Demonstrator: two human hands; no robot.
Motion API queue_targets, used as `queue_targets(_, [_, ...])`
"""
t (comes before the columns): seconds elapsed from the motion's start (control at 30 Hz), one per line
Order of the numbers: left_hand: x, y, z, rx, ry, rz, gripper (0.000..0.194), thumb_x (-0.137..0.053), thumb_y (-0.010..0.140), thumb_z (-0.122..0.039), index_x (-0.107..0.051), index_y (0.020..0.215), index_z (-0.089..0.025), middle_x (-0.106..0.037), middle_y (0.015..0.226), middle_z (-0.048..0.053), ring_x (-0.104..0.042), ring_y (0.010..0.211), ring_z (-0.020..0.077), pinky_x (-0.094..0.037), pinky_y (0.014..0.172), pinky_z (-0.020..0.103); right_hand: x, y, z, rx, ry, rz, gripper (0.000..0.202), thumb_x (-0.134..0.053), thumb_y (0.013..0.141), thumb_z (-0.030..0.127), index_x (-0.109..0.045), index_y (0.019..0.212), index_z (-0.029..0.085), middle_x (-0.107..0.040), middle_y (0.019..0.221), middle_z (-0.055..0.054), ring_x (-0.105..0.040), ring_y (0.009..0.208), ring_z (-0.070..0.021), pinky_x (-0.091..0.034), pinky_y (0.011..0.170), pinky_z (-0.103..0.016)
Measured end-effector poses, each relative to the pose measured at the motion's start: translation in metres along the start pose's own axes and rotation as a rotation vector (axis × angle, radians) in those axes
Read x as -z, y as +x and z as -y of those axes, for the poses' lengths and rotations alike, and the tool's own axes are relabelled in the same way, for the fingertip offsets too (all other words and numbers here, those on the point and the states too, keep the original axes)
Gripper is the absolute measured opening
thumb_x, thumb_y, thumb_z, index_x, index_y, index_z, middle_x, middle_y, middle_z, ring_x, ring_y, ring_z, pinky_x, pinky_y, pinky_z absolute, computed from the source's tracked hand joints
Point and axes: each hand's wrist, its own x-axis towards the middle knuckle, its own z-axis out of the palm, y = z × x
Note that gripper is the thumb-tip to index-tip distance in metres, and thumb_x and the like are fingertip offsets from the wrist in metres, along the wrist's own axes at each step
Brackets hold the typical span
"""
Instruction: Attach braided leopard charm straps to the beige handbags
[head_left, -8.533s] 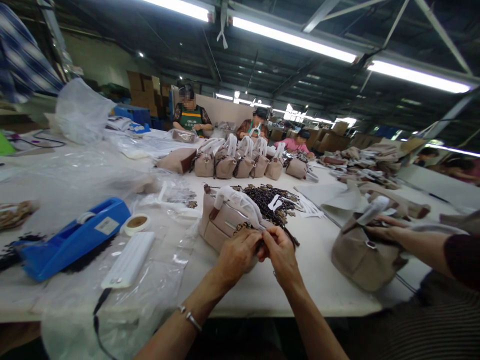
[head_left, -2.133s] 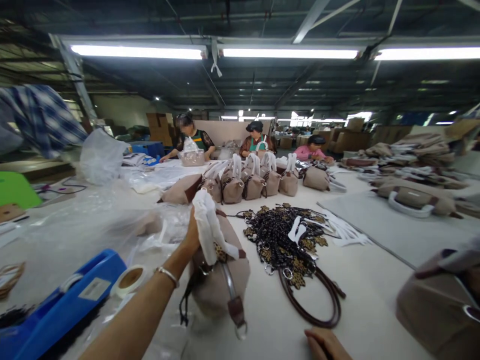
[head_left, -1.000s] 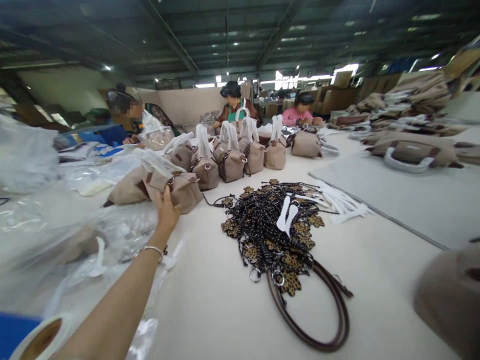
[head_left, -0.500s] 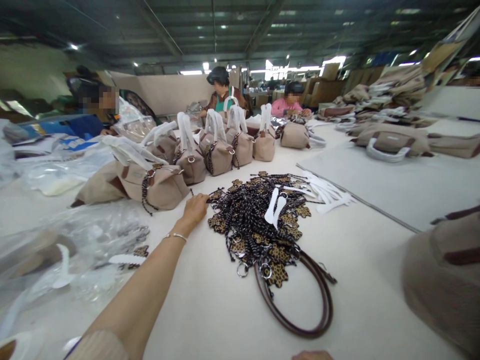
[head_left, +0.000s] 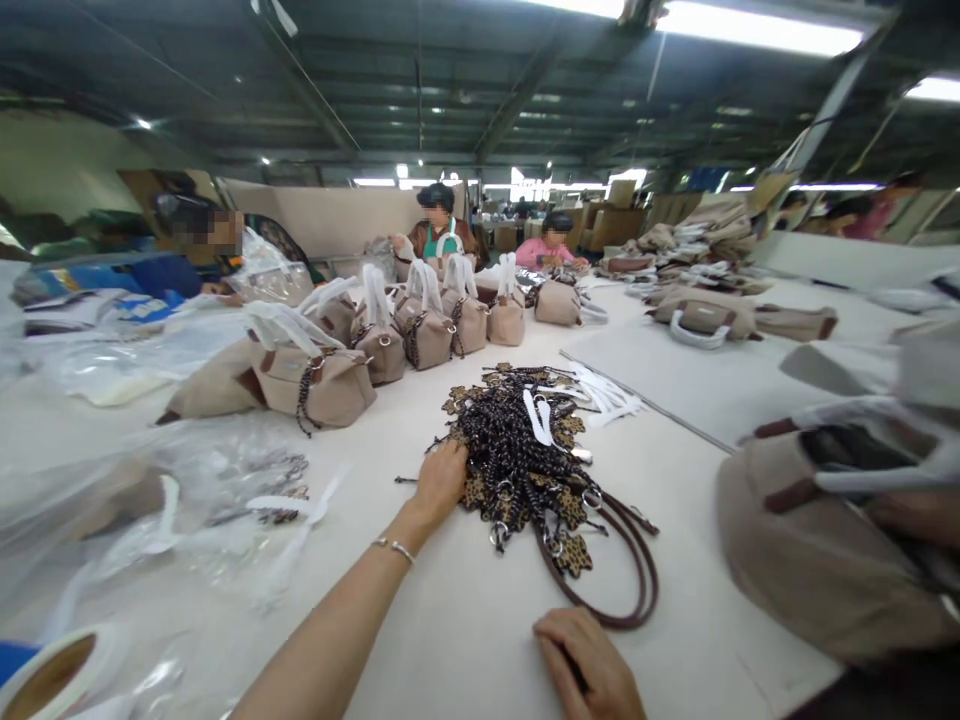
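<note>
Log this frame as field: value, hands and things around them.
left hand: at the left edge of a pile of black braided cords with leopard-print charms; fingertips hidden
right hand: fingers curled, nearest the looped brown strap
back row: taupe fabric bags, most with white-wrapped handles
left side: crumpled clear plastic sheeting
right side: open-topped taupe bag, a co-worker's blurred hand at it

We record: cords (head_left: 491, 425) black with white flecks; charms (head_left: 574, 555) leopard-spotted, tan and black; strap (head_left: 649, 580) dark brown; bags (head_left: 337, 395) taupe.
</note>
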Motion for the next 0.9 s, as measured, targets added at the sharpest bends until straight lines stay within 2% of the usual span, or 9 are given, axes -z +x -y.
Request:
queue_targets(0.07, [0.010,-0.017,-0.009,-0.002,-0.014,-0.011,0.020,-0.050,0.087,-0.012,-0.063,0.101,-0.018,-0.066,0.108,0.011,-0.061,0.102,0.0251,-0.048,0.088,0.037,0.003,0.004,0.008,-0.028,-0.014,-0.006,0.014,-0.052,0.093,0.018,-0.064,0.097,0.023,-0.067,0.086,-0.004,-0.064,0.081,-0.0177,-0.053,0.074,-0.027])
queue_targets(0.13, [0.017,-0.041,-0.017,0.007,-0.032,-0.020,0.030,-0.051,0.088,-0.016,-0.058,0.116,-0.017,-0.061,0.123,0.013,-0.057,0.114,0.0267,-0.046,0.095,0.040,0.006,0.008,0.019,-0.098,-0.001,-0.006,0.016,-0.051,0.093,0.020,-0.066,0.094,0.023,-0.067,0.087,-0.005,-0.062,0.083,-0.0188,-0.051,0.078,-0.030])
queue_targets(0.23, [0.017,-0.094,-0.032,-0.001,-0.068,0.013,0.042,-0.050,0.090,-0.022,-0.049,0.131,-0.013,-0.049,0.141,0.017,-0.046,0.130,0.0289,-0.038,0.106,0.043,0.012,0.012,0.029,-0.236,0.192,-0.003,0.013,-0.058,0.088,0.025,-0.069,0.084,0.022,-0.068,0.084,-0.006,-0.060,0.085,-0.0216,-0.047,0.084,-0.035])
queue_targets(0.37, [0.007,-0.179,-0.055,-0.093,-0.116,0.087,0.046,-0.053,0.090,-0.032,-0.051,0.133,-0.014,-0.047,0.144,0.017,-0.041,0.135,0.0312,-0.033,0.111,0.046,0.015,0.010,0.022,-0.398,0.290,-0.049,0.015,-0.063,0.084,0.033,-0.070,0.084,0.020,-0.068,0.086,-0.005,-0.060,0.086,-0.0202,-0.046,0.086,-0.035])
queue_targets(0.5, [0.001,-0.245,-0.071,-0.102,-0.119,0.040,0.047,-0.049,0.093,-0.035,-0.048,0.137,-0.019,-0.045,0.147,0.013,-0.039,0.137,0.0303,-0.029,0.112,0.050,0.018,0.005,0.007,-0.535,0.393,-0.202,0.035,-0.057,0.085,0.048,-0.068,0.092,0.016,-0.068,0.082,-0.006,-0.063,0.076,-0.0180,-0.052,0.073,-0.032])
queue_targets(0.6, [0.000,-0.267,-0.075,-0.104,-0.101,-0.033,0.045,-0.046,0.094,-0.033,-0.049,0.136,-0.020,-0.047,0.147,0.012,-0.039,0.137,0.0284,-0.029,0.113,0.048,0.028,0.002,-0.001,-0.554,0.444,-0.295,0.046,-0.049,0.084,0.058,-0.065,0.094,0.015,-0.068,0.080,-0.005,-0.064,0.071,-0.0173,-0.054,0.071,-0.033])
queue_targets(0.7, [0.002,-0.272,-0.076,-0.110,-0.084,-0.093,0.041,-0.044,0.095,-0.033,-0.051,0.134,-0.022,-0.050,0.144,0.010,-0.041,0.135,0.0267,-0.030,0.113,0.046,0.038,-0.003,-0.003,-0.529,0.436,-0.329,0.049,-0.048,0.082,0.061,-0.066,0.093,0.016,-0.068,0.080,-0.005,-0.064,0.071,-0.0179,-0.054,0.073,-0.034])
queue_targets(0.8, [0.004,-0.273,-0.077,-0.112,-0.077,-0.124,0.039,-0.044,0.095,-0.033,-0.053,0.131,-0.022,-0.052,0.142,0.010,-0.044,0.134,0.0265,-0.032,0.112,0.046,0.043,-0.014,0.004,-0.477,0.369,-0.260,0.038,-0.058,0.078,0.051,-0.068,0.090,0.016,-0.070,0.083,-0.006,-0.064,0.078,-0.0207,-0.053,0.078,-0.037])
queue_targets(0.9, [0.005,-0.274,-0.078,-0.120,-0.077,-0.132,0.038,-0.044,0.096,-0.033,-0.054,0.131,-0.022,-0.053,0.141,0.011,-0.044,0.133,0.0265,-0.033,0.111,0.046,0.040,-0.024,0.014,-0.382,0.275,-0.112,0.019,-0.069,0.069,0.032,-0.072,0.083,0.019,-0.072,0.089,-0.006,-0.063,0.090,-0.0233,-0.048,0.090,-0.040])
